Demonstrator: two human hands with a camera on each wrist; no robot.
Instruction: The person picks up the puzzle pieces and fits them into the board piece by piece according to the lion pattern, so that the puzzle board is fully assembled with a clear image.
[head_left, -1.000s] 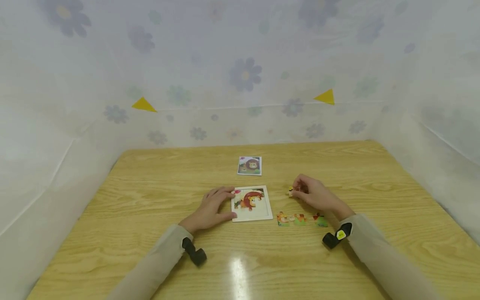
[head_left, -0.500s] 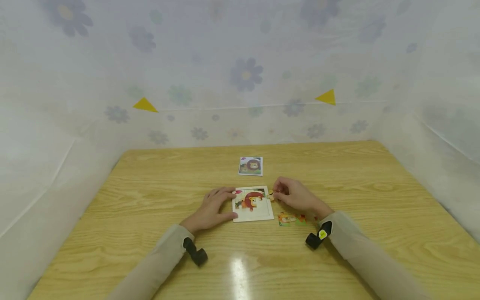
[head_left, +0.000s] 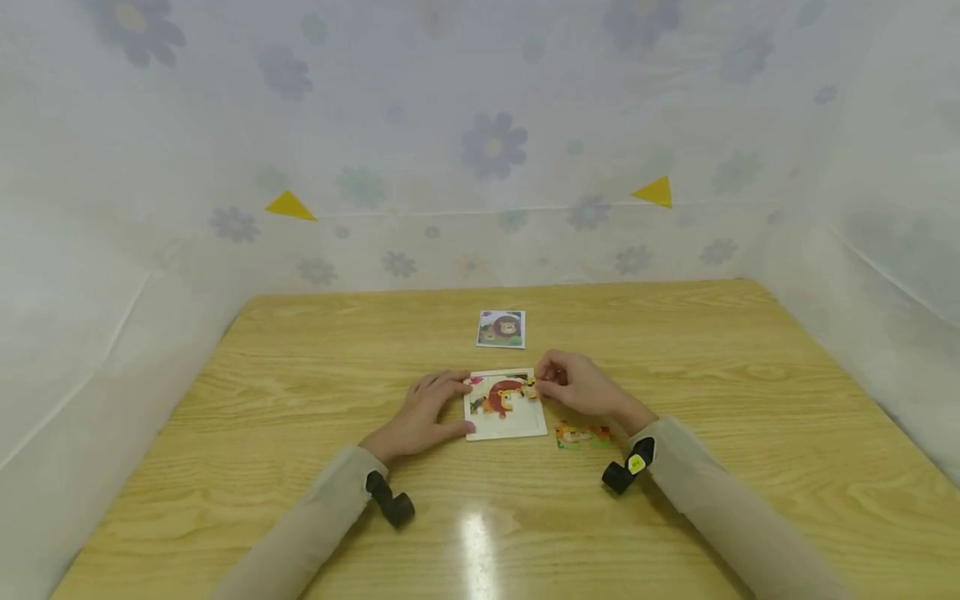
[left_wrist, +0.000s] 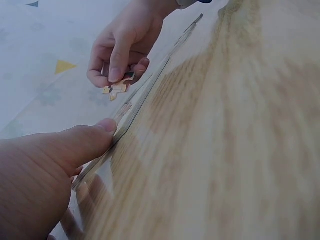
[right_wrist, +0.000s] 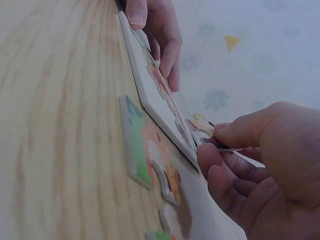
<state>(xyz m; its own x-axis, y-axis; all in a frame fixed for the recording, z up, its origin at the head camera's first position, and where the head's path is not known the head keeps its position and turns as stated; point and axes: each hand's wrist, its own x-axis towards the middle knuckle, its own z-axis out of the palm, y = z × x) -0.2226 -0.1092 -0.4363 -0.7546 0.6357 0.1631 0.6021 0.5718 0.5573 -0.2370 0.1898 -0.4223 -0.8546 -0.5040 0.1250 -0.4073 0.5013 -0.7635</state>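
Observation:
My left hand rests at the left side of a white-rimmed puzzle board, thumb and fingertips spread along its rim. In the left wrist view, the thumb lies straight on the board's edge. A partly filled lion picture shows inside the board. Between thumb and fingers, my right hand pinches a puzzle piece with yellow and dark patches, over the board's upper right part. The right wrist view shows this puzzle piece tilted close above the rim.
Loose puzzle pieces in orange and green lie right of the board, partly below the right forearm. Behind the board is a card with the lion picture. A flowered white sheet encloses the wooden table.
My right hand has carried the puzzle piece leftward from beside the board to over its upper right part. The left hand has stayed at the board's left rim.

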